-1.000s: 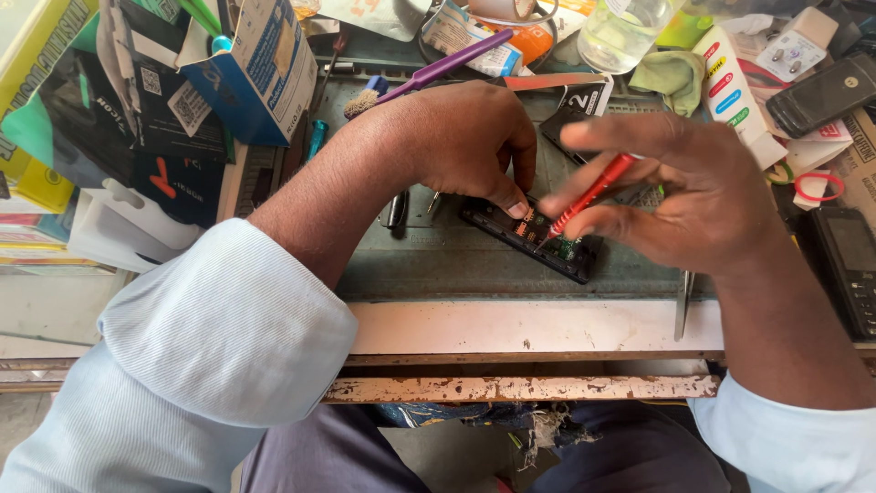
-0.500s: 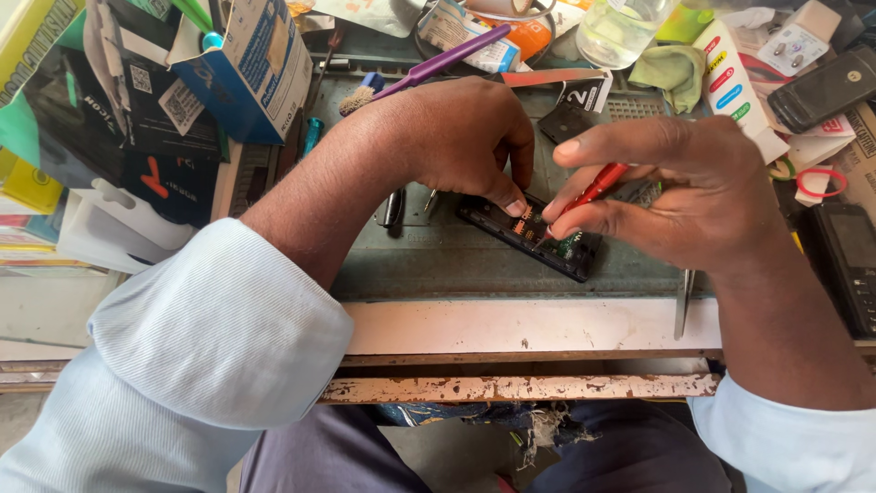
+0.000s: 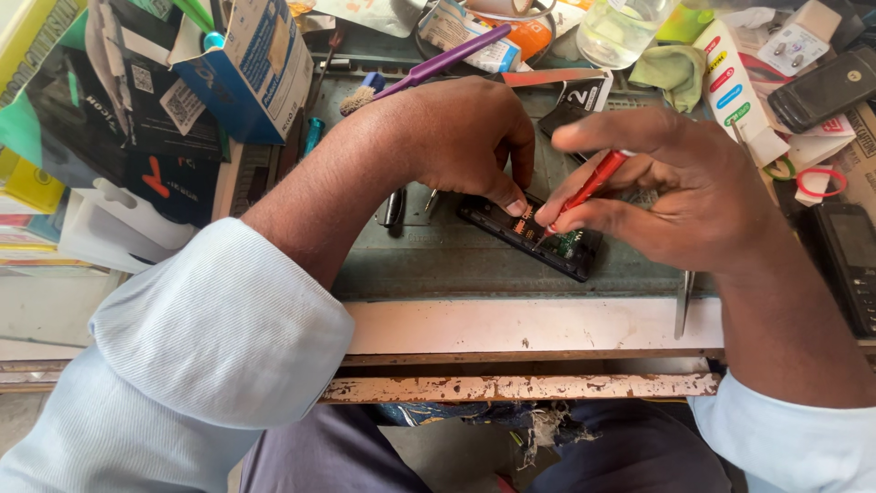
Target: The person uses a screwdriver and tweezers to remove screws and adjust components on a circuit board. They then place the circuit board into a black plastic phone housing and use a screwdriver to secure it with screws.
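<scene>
- The right hand (image 3: 680, 196) pinches a red screwdriver (image 3: 593, 183), tip down on the opened phone (image 3: 534, 239).
- The left hand (image 3: 465, 137), fingers curled, presses the phone's upper edge against the worktop (image 3: 438, 260).

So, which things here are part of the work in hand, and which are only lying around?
In use:
- left hand, steadying the opened black phone
- right hand, holding the red tool, tip on the phone

Lying about:
- purple brush
- blue carton
- clear glass
- two black phones
- red rubber band
</scene>
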